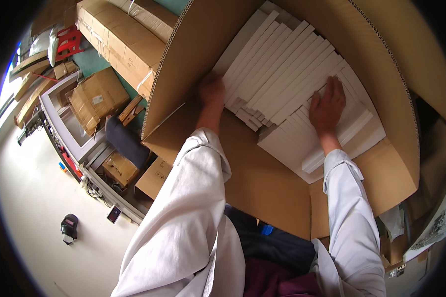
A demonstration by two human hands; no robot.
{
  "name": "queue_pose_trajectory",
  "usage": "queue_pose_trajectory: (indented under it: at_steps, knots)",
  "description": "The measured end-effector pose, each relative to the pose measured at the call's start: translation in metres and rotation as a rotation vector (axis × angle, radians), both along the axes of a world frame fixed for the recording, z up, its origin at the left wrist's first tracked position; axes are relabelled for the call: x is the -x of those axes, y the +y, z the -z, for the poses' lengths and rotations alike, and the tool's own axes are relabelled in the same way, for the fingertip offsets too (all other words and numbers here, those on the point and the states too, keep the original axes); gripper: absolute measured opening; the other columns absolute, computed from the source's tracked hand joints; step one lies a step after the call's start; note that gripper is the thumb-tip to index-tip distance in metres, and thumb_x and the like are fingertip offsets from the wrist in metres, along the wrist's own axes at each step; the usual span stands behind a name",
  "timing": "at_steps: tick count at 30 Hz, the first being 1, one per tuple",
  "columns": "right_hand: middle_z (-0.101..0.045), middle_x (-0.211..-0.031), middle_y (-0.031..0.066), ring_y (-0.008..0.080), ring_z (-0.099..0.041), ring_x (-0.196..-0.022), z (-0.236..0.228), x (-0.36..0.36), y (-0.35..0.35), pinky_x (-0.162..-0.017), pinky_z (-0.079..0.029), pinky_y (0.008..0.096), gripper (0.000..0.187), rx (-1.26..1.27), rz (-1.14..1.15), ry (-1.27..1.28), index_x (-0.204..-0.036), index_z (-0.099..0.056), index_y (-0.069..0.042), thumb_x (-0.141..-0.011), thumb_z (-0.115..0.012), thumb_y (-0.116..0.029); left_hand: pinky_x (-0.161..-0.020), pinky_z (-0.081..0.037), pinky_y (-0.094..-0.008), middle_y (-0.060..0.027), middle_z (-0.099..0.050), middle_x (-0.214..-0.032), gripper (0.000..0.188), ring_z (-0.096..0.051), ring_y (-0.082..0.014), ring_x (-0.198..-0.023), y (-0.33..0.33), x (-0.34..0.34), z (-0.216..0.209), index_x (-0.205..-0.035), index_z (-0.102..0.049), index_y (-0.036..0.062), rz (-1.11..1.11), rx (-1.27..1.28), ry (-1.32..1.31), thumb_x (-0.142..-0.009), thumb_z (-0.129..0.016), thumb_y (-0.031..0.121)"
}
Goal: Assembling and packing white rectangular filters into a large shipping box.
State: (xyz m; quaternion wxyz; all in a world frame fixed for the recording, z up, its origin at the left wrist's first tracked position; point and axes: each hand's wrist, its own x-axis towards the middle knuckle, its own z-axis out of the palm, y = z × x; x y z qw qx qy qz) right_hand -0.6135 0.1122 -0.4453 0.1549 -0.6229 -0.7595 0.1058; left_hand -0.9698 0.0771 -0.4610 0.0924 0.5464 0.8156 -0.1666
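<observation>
A large brown cardboard box (267, 178) stands open in front of me. Inside it, flat white boxes (287, 69) stand on edge in tight rows, with a second group of white boxes (292, 138) on the near side. My right hand (328, 106) lies on top of the white boxes at the right, fingers stretched and the thumb apart, gripping nothing. My left hand (211, 90) is down inside the box, at the left end of the rows next to the cardboard wall. It is dark and blurred, and its fingers cannot be made out.
Long taped cartons (121, 44) lie beyond the box at the left. Farther left are another carton (99, 99), a dark padded piece (126, 141), a pale frame (67, 116) and a red stool (69, 42). A welding mask (70, 227) is against the white surface.
</observation>
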Motion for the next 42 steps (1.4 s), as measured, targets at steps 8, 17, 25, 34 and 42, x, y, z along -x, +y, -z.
queue_pose_trajectory:
  at_steps: [8, 17, 25, 34, 42]
  knots:
    - [-0.041, -0.150, 0.0217, 0.0398, -0.038, -0.139, -0.002, -0.007, 0.001, -0.113, -0.032, 0.0527, 0.062, 0.006, -0.026, -0.006, -0.148, -0.039, 0.000, -0.094, -0.060, -0.024, -0.076, -0.055, -0.0426, -0.0147, -0.072, -0.089, 0.023, -0.071, -0.0341, -0.088, 0.008, -0.028, 0.000, -0.088, -0.070, 0.0052, 0.168, -0.229, -0.123, -0.096, -0.051, 0.018]
    - [-0.040, -0.150, 0.0218, 0.0405, -0.039, -0.138, -0.004, -0.026, 0.003, -0.111, -0.034, 0.0533, 0.062, -0.032, -0.044, -0.082, -0.148, -0.039, -0.001, -0.093, -0.061, -0.022, -0.080, -0.058, -0.0439, -0.0159, -0.072, -0.101, 0.021, -0.071, -0.0316, -0.096, -0.033, -0.020, 0.050, -0.097, -0.070, 0.0076, -0.159, 0.165, -0.072, -0.097, -0.056, 0.024]
    - [-0.040, -0.150, 0.0220, 0.0409, -0.039, -0.138, 0.005, -0.046, -0.003, -0.111, -0.034, 0.0535, 0.062, -0.049, -0.075, -0.119, -0.148, -0.038, -0.002, -0.094, -0.060, -0.022, -0.090, -0.052, -0.0461, -0.0094, -0.064, -0.114, 0.028, -0.062, -0.0267, -0.109, -0.025, -0.030, 0.083, -0.121, -0.063, 0.0128, -1.401, -0.407, -1.111, -0.098, -0.057, 0.027]
    - [-0.041, -0.149, 0.0223, 0.0411, -0.039, -0.138, -0.002, -0.020, 0.001, -0.111, -0.033, 0.0535, 0.063, -0.038, -0.061, -0.059, -0.149, -0.036, -0.002, -0.094, -0.059, -0.023, -0.099, -0.049, -0.0457, -0.0118, -0.060, -0.129, 0.036, -0.058, -0.0293, -0.119, 0.003, -0.007, 0.037, -0.130, -0.060, 0.0098, -1.538, -0.390, -1.182, -0.099, -0.055, 0.027]
    - [-0.040, -0.149, 0.0223, 0.0414, -0.039, -0.137, -0.004, -0.009, 0.002, -0.111, -0.034, 0.0535, 0.064, -0.044, -0.061, -0.035, -0.149, -0.036, -0.001, -0.094, -0.060, -0.022, -0.102, -0.046, -0.0492, -0.0145, -0.057, -0.136, 0.043, -0.052, -0.0294, -0.127, 0.005, 0.011, 0.043, -0.135, -0.058, 0.0090, -1.468, -0.383, -1.216, -0.096, -0.061, 0.026]
